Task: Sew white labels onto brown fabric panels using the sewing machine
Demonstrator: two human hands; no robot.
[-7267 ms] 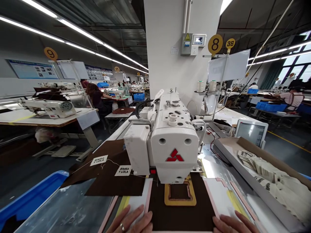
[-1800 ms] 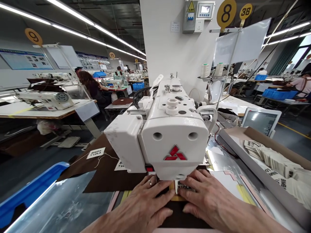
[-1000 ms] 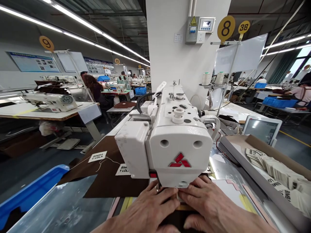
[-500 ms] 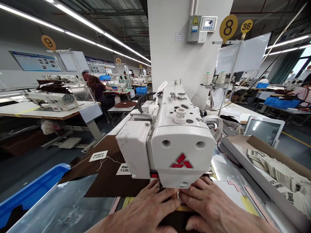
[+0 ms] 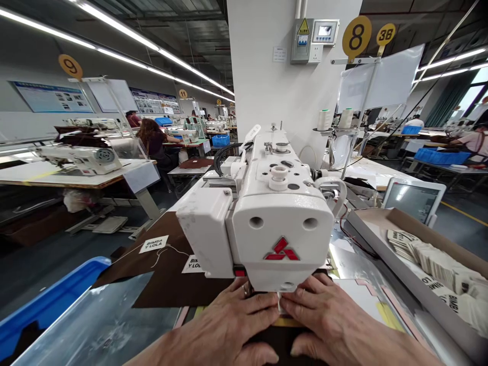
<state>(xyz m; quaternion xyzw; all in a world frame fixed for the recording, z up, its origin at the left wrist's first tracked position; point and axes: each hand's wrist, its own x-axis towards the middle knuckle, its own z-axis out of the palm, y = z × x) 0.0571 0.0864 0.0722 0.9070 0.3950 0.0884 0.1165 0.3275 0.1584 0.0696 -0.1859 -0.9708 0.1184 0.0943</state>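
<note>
My left hand [image 5: 244, 317] lies flat, fingers stretched out, just below the head of a white sewing machine [image 5: 282, 218] with a red three-diamond emblem. Opposite it, my right hand [image 5: 324, 315] is laid down the same way, its fingertips almost meeting the left ones. Both press on dark brown fabric [image 5: 280, 338], which shows between the thumbs. A small white piece [image 5: 281, 304] peeks out between the fingertips; most of it is hidden. The needle area is covered by the machine head. More brown fabric [image 5: 163, 287] with printed white labels [image 5: 154, 244] and loose threads spreads to the left.
At right, a cardboard box [image 5: 366, 229] holds stacks of printed labels, with a tablet-like screen [image 5: 414, 201] behind it. A blue bin [image 5: 57, 300] stands at lower left. Thread cones [image 5: 324, 120] rise behind the machine. Other people sit at distant sewing tables.
The view has shifted slightly, so the machine appears a little further left and higher. My left thumb now shows more fully over the brown fabric. Both hands stay flat beneath the machine head.
</note>
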